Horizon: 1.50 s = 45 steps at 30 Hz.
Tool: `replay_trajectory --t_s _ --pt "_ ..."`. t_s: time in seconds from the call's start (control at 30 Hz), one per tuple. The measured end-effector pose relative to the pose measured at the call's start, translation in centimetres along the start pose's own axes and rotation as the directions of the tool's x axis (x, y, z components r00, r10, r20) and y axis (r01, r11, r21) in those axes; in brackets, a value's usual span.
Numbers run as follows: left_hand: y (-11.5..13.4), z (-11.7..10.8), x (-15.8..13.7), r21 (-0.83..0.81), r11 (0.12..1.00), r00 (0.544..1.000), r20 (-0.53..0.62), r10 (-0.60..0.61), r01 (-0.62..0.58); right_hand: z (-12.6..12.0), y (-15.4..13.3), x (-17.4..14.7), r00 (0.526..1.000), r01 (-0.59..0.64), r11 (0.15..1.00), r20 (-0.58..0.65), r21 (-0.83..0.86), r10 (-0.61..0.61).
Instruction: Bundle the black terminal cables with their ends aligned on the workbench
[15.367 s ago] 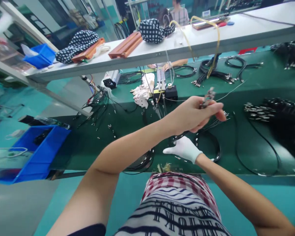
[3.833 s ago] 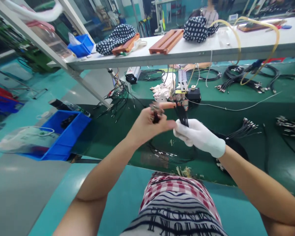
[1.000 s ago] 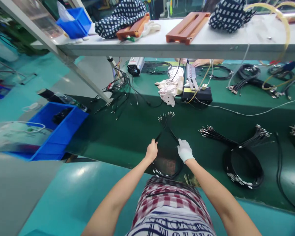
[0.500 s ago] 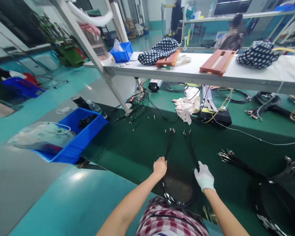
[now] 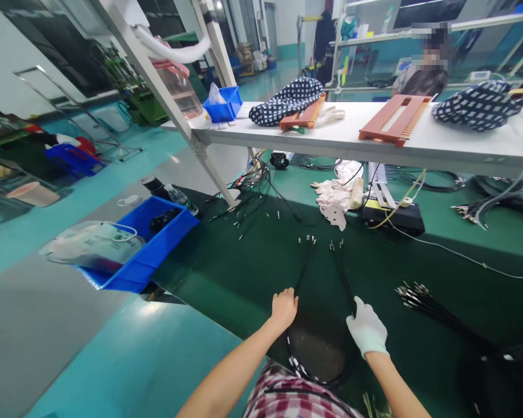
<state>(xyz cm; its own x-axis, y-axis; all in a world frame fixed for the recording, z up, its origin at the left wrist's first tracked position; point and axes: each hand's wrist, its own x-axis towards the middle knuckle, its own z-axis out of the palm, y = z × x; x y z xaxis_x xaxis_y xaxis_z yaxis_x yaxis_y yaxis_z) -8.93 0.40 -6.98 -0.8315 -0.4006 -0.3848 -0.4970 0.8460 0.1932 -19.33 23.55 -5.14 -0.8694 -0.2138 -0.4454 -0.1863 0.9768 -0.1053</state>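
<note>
A looped bundle of thin black cables (image 5: 297,367) lies on the green tabletop close to my body, its two ends pointing away from me. My bare left hand (image 5: 284,307) is closed around the left side of the bundle. On the right side, my white-gloved right hand (image 5: 366,328) grips the other part. Metal connector tips (image 5: 310,239) fan out beyond the left hand, and further tips (image 5: 336,245) beyond the right. White labels show along the lower curve of the loop. My palms hide the gripped stretches.
At the right lies another black cable bundle (image 5: 440,316). A blue bin (image 5: 169,249) with a plastic bag sits at the left table edge. Ahead are white gloves (image 5: 335,200), a black box (image 5: 396,217) and a raised white shelf (image 5: 453,145). A person (image 5: 425,69) is in the background.
The whole view has shifted, so the scene appears slightly lower and further right. Both hands keep their hold on the cables, which look nearly unmoved on the table.
</note>
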Motion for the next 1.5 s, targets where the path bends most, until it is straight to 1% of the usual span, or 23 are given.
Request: replay_trajectory --t_s 0.07,0.17,0.33,0.4,0.5,0.57,0.63,0.7,0.83,0.9,0.93,1.0,1.03,1.07,1.1,1.17,1.2,1.27,1.3,1.4,1.5 --pt "0.2 0.2 0.0 0.014 1.000 1.000 -0.005 0.012 -0.012 0.1 -0.1 0.0 1.000 -0.004 1.000 0.003 0.002 0.004" --pt "0.2 0.4 0.1 0.030 0.999 0.999 0.010 0.031 -0.032 0.0 -0.5 0.4 0.997 -0.039 0.999 0.059 -0.015 0.040" --pt "-0.3 -0.2 0.5 0.035 0.995 0.991 0.096 0.093 -0.097 -0.1 -1.6 1.1 0.990 -0.111 0.994 0.082 -0.025 0.113" --pt "-0.8 -0.8 0.9 0.023 0.987 0.976 0.157 0.151 -0.157 0.0 -2.0 1.1 0.985 -0.149 0.989 0.084 -0.018 0.150" --pt "-2.4 -2.5 2.0 -0.013 0.961 0.927 0.260 0.270 -0.277 0.2 -2.4 1.1 0.976 -0.202 0.979 0.077 -0.031 0.204" --pt "-4.3 -4.0 3.3 -0.039 0.941 0.892 0.307 0.331 -0.336 0.4 -2.6 1.2 0.969 -0.229 0.972 0.081 -0.053 0.233" --pt "-7.0 -5.6 5.0 -0.060 0.931 0.875 0.324 0.359 -0.360 0.8 -2.5 1.4 0.959 -0.259 0.964 0.097 -0.061 0.265" --pt "-10.5 -7.3 7.0 -0.075 0.931 0.876 0.320 0.361 -0.356 1.3 -2.2 1.6 0.948 -0.296 0.953 0.107 -0.057 0.301" --pt "-17.8 -10.2 11.3 -0.077 0.943 0.901 0.277 0.333 -0.325 2.4 -1.2 1.9 0.912 -0.400 0.916 0.097 -0.004 0.399" --pt "-20.6 -11.5 13.6 -0.076 0.937 0.906 0.240 0.350 -0.342 2.3 -1.3 2.1 0.889 -0.450 0.893 0.101 0.005 0.447" --pt "-21.7 -12.2 14.8 -0.077 0.930 0.904 0.217 0.368 -0.360 2.1 -1.8 2.2 0.878 -0.474 0.881 0.075 -0.010 0.473" --pt "-23.1 -13.5 17.5 -0.076 0.914 0.899 0.167 0.405 -0.398 1.2 -3.9 2.5 0.871 -0.492 0.870 -0.050 -0.042 0.490" --pt "-23.4 -14.2 19.0 -0.074 0.907 0.896 0.143 0.421 -0.414 0.6 -5.5 2.8 0.874 -0.476 0.878 -0.134 -0.052 0.466" --pt "-23.6 -14.7 20.6 -0.069 0.901 0.893 0.119 0.433 -0.428 -0.1 -7.5 3.2 0.887 -0.426 0.904 -0.213 -0.042 0.409" --pt "-23.6 -15.2 22.1 -0.065 0.896 0.891 0.094 0.444 -0.439 -0.7 -9.7 3.8 0.906 -0.354 0.935 -0.254 -0.024 0.337" --pt "-23.3 -16.0 25.2 -0.056 0.887 0.887 0.034 0.461 -0.459 -1.6 -14.4 5.6 0.943 -0.166 0.986 -0.292 0.012 0.162" --pt "-23.1 -16.2 26.5 -0.050 0.883 0.884 -0.001 0.467 -0.466 -1.9 -16.7 6.7 0.948 -0.083 0.996 -0.303 0.044 0.093" --pt "-22.8 -16.2 28.9 -0.044 0.879 0.879 -0.068 0.471 -0.475 -2.2 -20.7 9.4 0.956 0.014 0.996 -0.294 0.091 0.013" --pt "-22.8 -16.0 29.8 -0.040 0.880 0.879 -0.096 0.468 -0.473 -2.3 -22.4 10.8 0.959 0.035 0.994 -0.284 0.105 -0.004" --pt "-23.0 -14.7 31.8 -0.004 0.899 0.888 -0.153 0.433 -0.439 -3.2 -26.1 15.7 0.948 0.148 0.979 -0.302 0.137 -0.101" --pt "-23.5 -13.2 32.5 0.031 0.912 0.889 -0.212 0.406 -0.409 -4.9 -28.5 21.4 0.918 0.250 0.962 -0.343 0.114 -0.198"
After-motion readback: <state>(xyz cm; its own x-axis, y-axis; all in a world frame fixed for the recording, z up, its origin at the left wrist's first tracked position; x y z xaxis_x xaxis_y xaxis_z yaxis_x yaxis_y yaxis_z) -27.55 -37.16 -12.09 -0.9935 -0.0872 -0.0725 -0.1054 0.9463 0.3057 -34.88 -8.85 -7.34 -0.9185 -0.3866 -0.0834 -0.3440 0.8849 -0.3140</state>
